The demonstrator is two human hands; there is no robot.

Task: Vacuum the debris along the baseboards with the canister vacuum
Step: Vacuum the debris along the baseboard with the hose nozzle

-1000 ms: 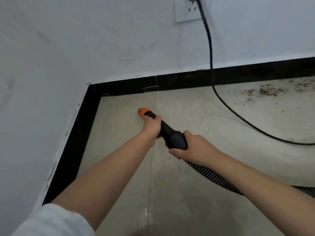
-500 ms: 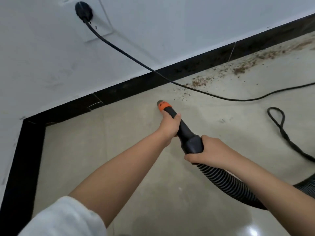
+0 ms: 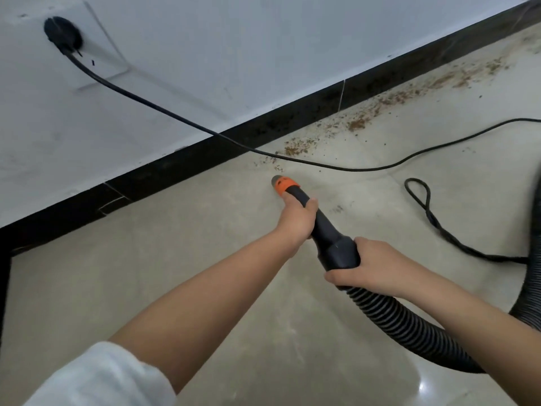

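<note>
Near the black baseboard [image 3: 292, 115], nozzle [image 3: 288, 187] sits low over the floor [image 3: 205, 273], just short of the debris [image 3: 360, 123]. Left hand [image 3: 297, 219] grips the stiff wand behind the orange tip; right hand [image 3: 373, 266] grips the cuff where the ribbed hose [image 3: 395, 320] starts. Judged light, rigid forward, flexible behind. Power cord [image 3: 181, 121] crosses the debris line from the wall socket [image 3: 63, 33]; smooth pale tile, white wall.

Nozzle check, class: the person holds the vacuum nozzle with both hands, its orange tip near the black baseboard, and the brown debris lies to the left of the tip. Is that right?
One detail is wrong. The head view shows the brown debris to the right of the orange tip, not the left, strung along the black baseboard. The rest stands: left hand and right hand both hold the nozzle.
</note>
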